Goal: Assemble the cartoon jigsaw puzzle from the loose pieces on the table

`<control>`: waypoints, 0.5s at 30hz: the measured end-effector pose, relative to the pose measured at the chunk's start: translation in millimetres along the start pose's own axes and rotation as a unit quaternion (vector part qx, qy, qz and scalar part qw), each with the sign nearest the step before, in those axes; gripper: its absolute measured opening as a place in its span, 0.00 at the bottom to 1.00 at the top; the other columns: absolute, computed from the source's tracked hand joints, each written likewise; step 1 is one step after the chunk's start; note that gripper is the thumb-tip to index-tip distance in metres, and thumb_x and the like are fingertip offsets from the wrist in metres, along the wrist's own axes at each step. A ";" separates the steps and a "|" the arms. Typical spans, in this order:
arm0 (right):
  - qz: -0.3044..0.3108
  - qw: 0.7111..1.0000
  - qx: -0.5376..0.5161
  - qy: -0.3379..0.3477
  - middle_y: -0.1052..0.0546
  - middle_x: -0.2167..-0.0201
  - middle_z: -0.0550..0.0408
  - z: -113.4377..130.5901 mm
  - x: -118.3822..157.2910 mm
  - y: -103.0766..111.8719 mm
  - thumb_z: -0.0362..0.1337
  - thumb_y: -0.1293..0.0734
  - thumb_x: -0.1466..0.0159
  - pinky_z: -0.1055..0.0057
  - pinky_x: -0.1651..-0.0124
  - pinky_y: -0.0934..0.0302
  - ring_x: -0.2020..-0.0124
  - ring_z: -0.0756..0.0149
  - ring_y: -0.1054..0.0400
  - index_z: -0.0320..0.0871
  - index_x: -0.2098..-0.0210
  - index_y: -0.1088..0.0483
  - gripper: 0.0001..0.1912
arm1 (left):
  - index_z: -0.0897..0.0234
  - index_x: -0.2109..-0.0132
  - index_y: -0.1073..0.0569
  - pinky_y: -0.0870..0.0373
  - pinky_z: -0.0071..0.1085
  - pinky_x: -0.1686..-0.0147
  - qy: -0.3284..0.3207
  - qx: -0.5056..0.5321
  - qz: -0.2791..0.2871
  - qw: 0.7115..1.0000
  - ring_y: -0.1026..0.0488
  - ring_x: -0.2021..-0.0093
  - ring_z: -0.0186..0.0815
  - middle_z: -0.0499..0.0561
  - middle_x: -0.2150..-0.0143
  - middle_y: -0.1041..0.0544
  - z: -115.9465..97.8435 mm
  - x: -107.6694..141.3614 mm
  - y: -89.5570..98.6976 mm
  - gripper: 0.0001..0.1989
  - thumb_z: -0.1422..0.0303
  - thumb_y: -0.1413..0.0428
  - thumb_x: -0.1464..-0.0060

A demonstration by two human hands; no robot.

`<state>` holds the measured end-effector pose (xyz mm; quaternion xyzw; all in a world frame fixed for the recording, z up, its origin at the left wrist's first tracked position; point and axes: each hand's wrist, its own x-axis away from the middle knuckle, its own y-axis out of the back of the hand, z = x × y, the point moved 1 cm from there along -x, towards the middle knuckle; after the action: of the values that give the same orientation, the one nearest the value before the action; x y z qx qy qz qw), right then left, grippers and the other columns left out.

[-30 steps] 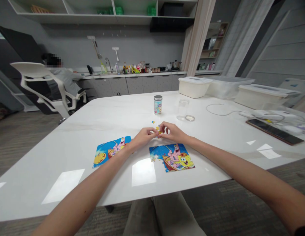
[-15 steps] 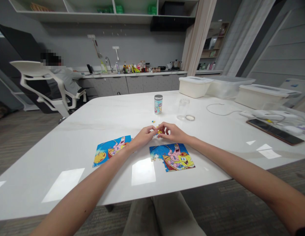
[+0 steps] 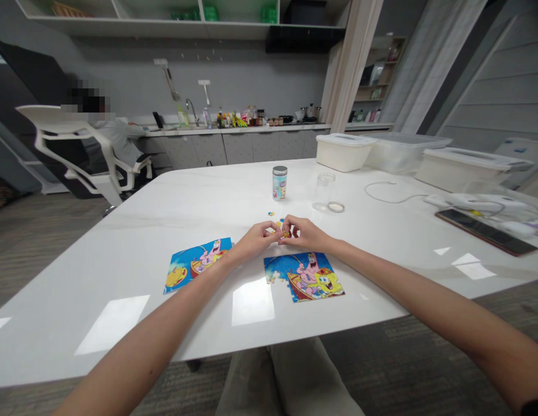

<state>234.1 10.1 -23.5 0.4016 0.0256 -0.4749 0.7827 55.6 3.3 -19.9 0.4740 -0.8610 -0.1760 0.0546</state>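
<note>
Just beyond a partly assembled jigsaw puzzle (image 3: 312, 271), my two hands meet fingertip to fingertip. My right hand (image 3: 307, 234) is closed in a pinch on a small yellow puzzle piece (image 3: 286, 234). My left hand (image 3: 260, 238) is pinched closed against the same piece from the other side; its fingertips partly hide it. The puzzle shows a pink starfish and a yellow sponge character in a boat, with a gap at its lower left corner. A few loose pieces (image 3: 271, 214) lie behind my hands. Left of the puzzle is a matching picture sheet (image 3: 177, 271), partly covered by my left forearm.
A printed tin (image 3: 279, 184) stands behind the pieces, beside a clear jar (image 3: 325, 190) and a ring-shaped lid (image 3: 336, 207). Lidded storage boxes (image 3: 344, 153), a cable and a phone (image 3: 483, 231) are on the right. A person sits in a white chair (image 3: 73, 144) at far left.
My fingertips have drawn together around the yellow piece, the left ones moving slightly right. More of the loose pieces behind them now shows. The puzzle and picture sheet stay put.
</note>
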 end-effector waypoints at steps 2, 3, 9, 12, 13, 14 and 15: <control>0.000 1.000 0.003 -0.002 0.35 0.75 0.61 0.2 0.0 0.2 0.44 0.29 0.45 0.73 0.73 0.42 0.76 0.72 0.41 0.44 0.73 0.42 0.17 | 0.63 0.66 0.33 0.62 0.25 0.82 0.000 0.001 -0.003 1.000 0.54 0.85 0.23 0.36 0.86 0.46 -2.0 0.9 0.0 0.16 0.54 0.47 0.46; 0.000 1.000 0.005 -0.003 0.35 0.76 0.62 0.3 0.0 0.2 0.44 0.29 0.45 0.73 0.73 0.42 0.76 0.72 0.41 0.44 0.73 0.42 0.17 | 0.63 0.67 0.33 0.62 0.25 0.82 0.000 0.001 -0.006 1.000 0.54 0.85 0.23 0.36 0.86 0.47 -2.7 1.2 0.2 0.16 0.54 0.47 0.46; 0.010 1.000 0.001 -0.004 0.33 0.75 0.61 -0.3 0.7 0.7 0.43 0.31 0.44 0.73 0.72 0.42 0.75 0.72 0.40 0.44 0.73 0.40 0.14 | 0.65 0.66 0.32 0.61 0.25 0.82 0.006 -0.003 0.001 1.000 0.52 0.85 0.23 0.36 0.86 0.45 -3.0 0.0 1.3 0.15 0.55 0.44 0.49; 0.013 1.000 0.006 -0.002 0.33 0.76 0.61 -0.6 0.8 0.7 0.42 0.31 0.43 0.73 0.72 0.42 0.75 0.71 0.39 0.43 0.73 0.39 0.13 | 0.65 0.66 0.31 0.60 0.25 0.82 0.002 -0.009 0.007 1.000 0.52 0.85 0.23 0.37 0.86 0.44 -2.3 -0.3 1.0 0.14 0.57 0.44 0.48; 0.013 1.000 0.007 -0.001 0.33 0.76 0.61 -0.7 0.7 0.7 0.42 0.31 0.43 0.73 0.72 0.42 0.75 0.71 0.39 0.43 0.73 0.39 0.13 | 0.65 0.66 0.31 0.60 0.25 0.82 0.000 -0.010 0.007 1.000 0.52 0.85 0.23 0.37 0.86 0.44 -2.4 0.0 0.7 0.14 0.57 0.45 0.48; 0.014 1.000 0.007 -0.001 0.33 0.76 0.61 -0.7 0.6 0.5 0.42 0.31 0.43 0.73 0.72 0.42 0.75 0.72 0.39 0.43 0.73 0.40 0.13 | 0.65 0.66 0.31 0.60 0.25 0.82 -0.001 -0.009 0.008 1.000 0.52 0.85 0.23 0.37 0.86 0.44 -2.8 0.4 0.5 0.13 0.58 0.45 0.47; 0.014 1.000 0.008 -0.002 0.33 0.75 0.61 -0.8 0.6 0.4 0.42 0.31 0.43 0.73 0.72 0.42 0.75 0.72 0.39 0.43 0.72 0.40 0.13 | 0.65 0.66 0.32 0.60 0.25 0.82 -0.002 -0.009 0.007 1.000 0.52 0.85 0.23 0.37 0.86 0.45 -3.4 1.0 0.2 0.13 0.58 0.46 0.47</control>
<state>235.0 10.3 -24.0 0.4067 0.0144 -0.4650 0.7862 55.8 1.7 -16.8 0.4669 -0.8630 -0.1837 0.0585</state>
